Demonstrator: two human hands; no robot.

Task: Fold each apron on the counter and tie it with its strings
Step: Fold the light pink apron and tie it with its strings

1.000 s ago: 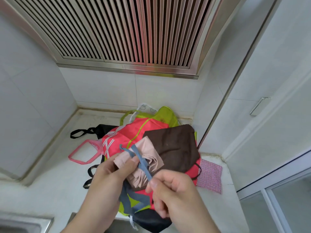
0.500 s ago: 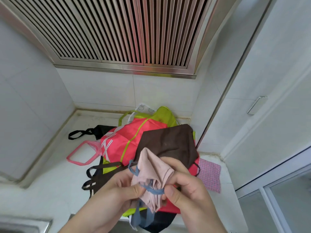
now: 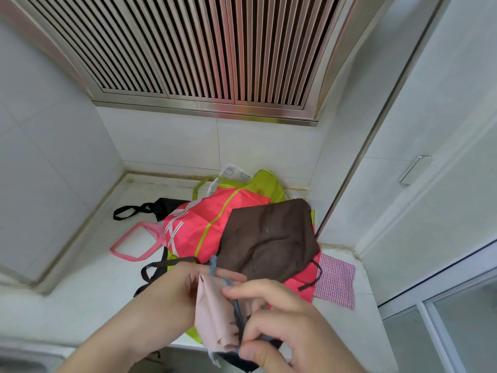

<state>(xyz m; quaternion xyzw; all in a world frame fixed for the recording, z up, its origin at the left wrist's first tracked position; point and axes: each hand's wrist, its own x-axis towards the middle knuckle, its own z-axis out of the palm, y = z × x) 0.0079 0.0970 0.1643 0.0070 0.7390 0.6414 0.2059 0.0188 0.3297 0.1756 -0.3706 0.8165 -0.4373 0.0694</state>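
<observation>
White tiled walls and a slatted metal hood (image 3: 204,49) enclose a pale counter (image 3: 88,286), on which a heap of aprons is piled: a brown apron (image 3: 269,238) over a coral-pink apron (image 3: 204,224) and a lime-green apron (image 3: 269,184). Above the counter's front edge, a folded pale pink apron (image 3: 212,319) is gripped by the left hand (image 3: 166,300), while its blue string (image 3: 236,305) is pinched in the curled fingers of the right hand (image 3: 285,327).

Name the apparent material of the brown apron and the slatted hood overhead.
Brown apron: seemingly matte woven cloth, since it lies in soft dull wrinkles. Slatted hood: probably brushed stainless steel, given its rigid slats with a streaked silvery sheen.
</observation>
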